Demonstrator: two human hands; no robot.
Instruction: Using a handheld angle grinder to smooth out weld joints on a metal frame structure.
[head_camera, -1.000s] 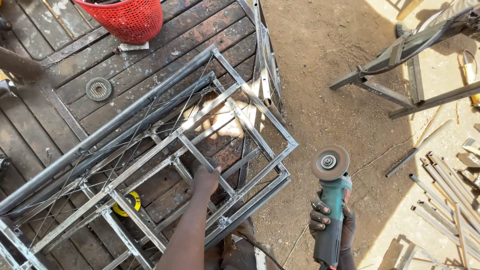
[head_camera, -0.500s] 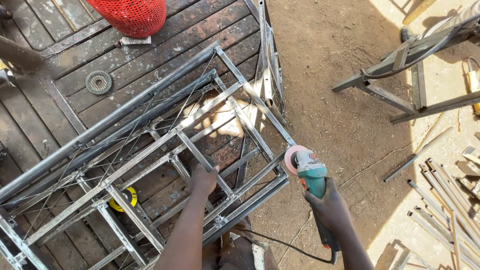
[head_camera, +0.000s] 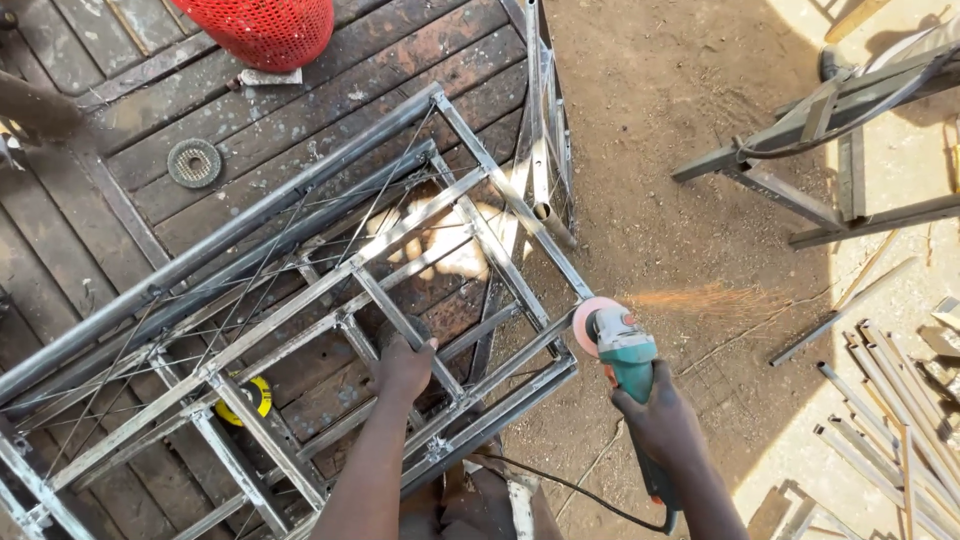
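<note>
While sparks spray rightward, the teal angle grinder (head_camera: 622, 345) at lower centre-right meets the grey welded steel frame (head_camera: 300, 300), right hand (head_camera: 655, 420) clenched around it; left hand (head_camera: 403, 368) grips a crossbar.

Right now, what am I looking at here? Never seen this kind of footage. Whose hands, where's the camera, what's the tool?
There is no machine here: a person is working with two bare hands, and the single camera sits on their head, looking down at them.

The left hand has its grip closed on a bar of a welded metal frame, an open lattice of square steel tubes lying on dark wooden planks.

The right hand is closed around a teal angle grinder. Its disc meets the frame's corner, and orange sparks spray to the right over the dirt ground. A power cable trails from the grinder.

Nearby: a red mesh basket at the top, a loose round disc on the planks, a yellow tape measure under the frame, cut steel tubes at right, and another metal stand top right.
</note>
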